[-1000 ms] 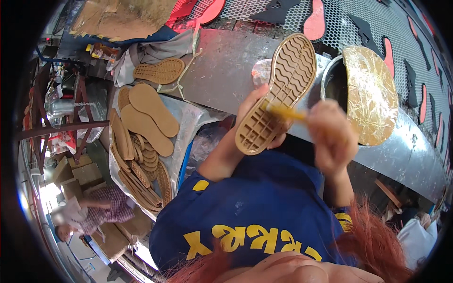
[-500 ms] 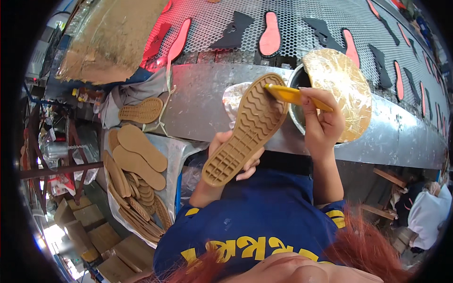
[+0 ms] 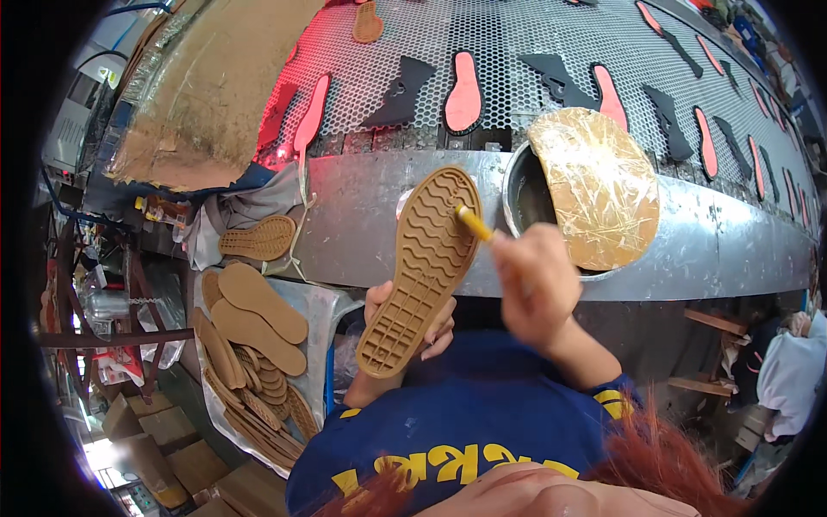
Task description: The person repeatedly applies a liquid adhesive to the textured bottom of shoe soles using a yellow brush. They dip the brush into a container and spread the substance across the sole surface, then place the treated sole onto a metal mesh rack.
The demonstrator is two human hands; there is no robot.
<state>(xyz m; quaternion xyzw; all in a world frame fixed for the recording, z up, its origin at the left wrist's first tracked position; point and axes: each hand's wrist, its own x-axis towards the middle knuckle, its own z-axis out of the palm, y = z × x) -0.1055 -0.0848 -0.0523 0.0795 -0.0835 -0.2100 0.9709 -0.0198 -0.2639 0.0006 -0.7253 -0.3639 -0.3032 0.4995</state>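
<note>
My left hand is closed around the heel half of a tan shoe sole, thumb at one edge and fingers at the other. The sole tilts up and away, its wavy and grid-patterned tread facing me. In my right hand, slightly blurred, is a yellow brush; its pale tip is at the sole's upper right edge, and I cannot tell if it touches. Beyond that hand stands a round metal pot, partly covered by a shiny, tape-wrapped brown board.
A metal ledge fronts a mesh conveyor bearing pink-topped insoles and black cut pieces. At left, a tray holds several stacked tan soles. One sole lies on grey cloth. Cardboard boxes sit below.
The view has shifted a little. My right hand has turned and drawn the brush down along the sole's right edge. The sole stays in my left hand. Pieces on the conveyor sit slightly left and lower.
</note>
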